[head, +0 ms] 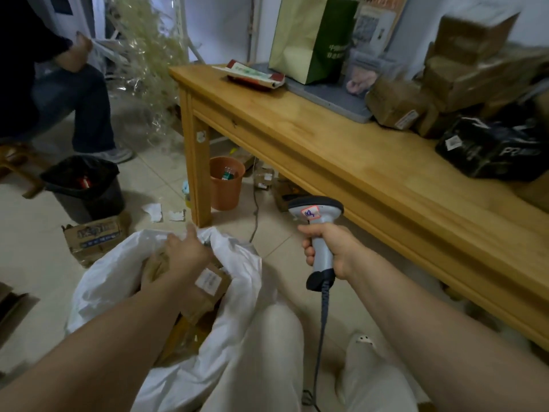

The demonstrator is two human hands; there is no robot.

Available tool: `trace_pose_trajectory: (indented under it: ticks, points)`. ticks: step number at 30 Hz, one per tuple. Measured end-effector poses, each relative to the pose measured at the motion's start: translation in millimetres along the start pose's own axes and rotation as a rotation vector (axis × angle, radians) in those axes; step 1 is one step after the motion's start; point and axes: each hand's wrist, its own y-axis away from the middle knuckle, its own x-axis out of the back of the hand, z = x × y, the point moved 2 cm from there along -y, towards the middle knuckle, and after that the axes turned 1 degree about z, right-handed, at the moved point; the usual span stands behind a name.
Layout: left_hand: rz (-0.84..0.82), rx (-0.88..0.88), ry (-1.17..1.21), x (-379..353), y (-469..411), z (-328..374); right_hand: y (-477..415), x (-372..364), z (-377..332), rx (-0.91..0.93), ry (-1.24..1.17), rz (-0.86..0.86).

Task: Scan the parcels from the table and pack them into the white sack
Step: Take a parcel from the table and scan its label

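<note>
1. Far left: a seated person in dark top and blue jeans (pixel 74 105), only partly in frame.
2. Below them, a black plastic bin with a black liner (pixel 86 188) stands on the tiled floor; just beside it, nearer the camera, a crumpled brown cardboard box with printed lettering (pixel 95 236).
3. Open white plastic sack (pixel 118 269) on the floor at lower left, mouth up, brown parcels inside.
4. Left hand (pixel 184 251) is down in the sack's mouth, fingers curled over a brown paper-wrapped parcel with a white label (pixel 205 286); whether it actually grips it, can't tell.
5. Orange plastic waste bucket (pixel 225 185) under the table, beside the table leg.
6. Right hand (pixel 329 251) wrapped tight around the handle of a grey handheld barcode scanner with a red-edged sticker (pixel 318 215), head forward; its coiled cable hangs to the floor.
7. Long light-wood table (pixel 341 162) spans the right side.
8. On its far right end: stacked brown cardboard parcels (pixel 463 75), blurred, and a black plastic mailer bag (pixel 490 150) in front of them.
</note>
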Motion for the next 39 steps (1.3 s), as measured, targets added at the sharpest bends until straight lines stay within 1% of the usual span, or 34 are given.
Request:
trace_pose_trajectory:
  ticks: [3, 5, 8, 12, 16, 20, 26, 30, 34, 36, 39]
  points:
    - [0.002, -0.347, -0.004, -2.8, 32.3, 79.0, 19.7, 32.8, -8.8, 0.093, -0.069, 0.035]
    - [0.009, -0.592, -0.068, -6.9, 59.0, 130.8, 36.2, 59.7, -15.8, 0.149, -0.100, 0.066]
    - [0.061, -0.870, -0.146, -15.3, 112.2, 213.7, 65.7, 109.8, -26.0, 0.217, -0.191, 0.153]
    - [0.111, -1.114, -0.230, -31.7, 180.7, 304.2, 105.2, 184.8, -38.7, 0.318, -0.342, 0.270]
    - [0.044, -1.325, -0.247, -55.2, 240.0, 382.0, 143.0, 272.8, -52.8, 0.412, -0.529, 0.393]
    - [-0.019, -1.466, -0.269, -84.1, 293.3, 451.6, 171.4, 358.8, -58.6, 0.453, -0.684, 0.495]
    - [-0.090, -1.663, -0.267, -132.0, 365.8, 541.5, 191.2, 466.7, -57.1, 0.528, -0.786, 0.641]
    - [-0.140, -1.683, -0.317, -165.2, 409.7, 600.2, 190.7, 522.4, -58.4, 0.556, -0.874, 0.689]
    - [-0.156, -1.739, -0.268, -192.4, 439.8, 655.3, 177.6, 566.1, -64.6, 0.615, -0.950, 0.706]
    - [-0.167, -1.731, -0.262, -208.1, 447.0, 681.7, 169.8, 584.2, -67.0, 0.622, -0.959, 0.704]
    - [-0.141, -1.708, -0.273, -227.8, 452.3, 717.5, 156.1, 604.0, -66.1, 0.608, -0.949, 0.683]
